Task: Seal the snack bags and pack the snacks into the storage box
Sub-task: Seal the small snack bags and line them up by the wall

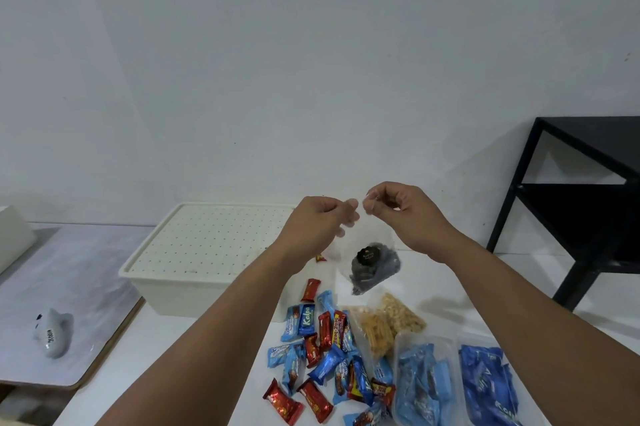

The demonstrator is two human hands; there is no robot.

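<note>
From the head camera, one clear snack bag with dark cookies in its bottom hangs in the air above the white table. The left hand and the right hand each pinch its top edge between thumb and fingertips, close together.

One cream storage box sits behind and left of the bag, its perforated lid on. Two more clear bags of yellow snacks lie on the table below the hanging bag. Left of them is a loose scatter of red and blue wrapped bars, too overlapped to count, and one red bar lies apart near the box. Two clear bags of blue packets lie at the right near edge.

Bare table shows in front of the box. A black metal shelf stands beyond the table's right edge.
</note>
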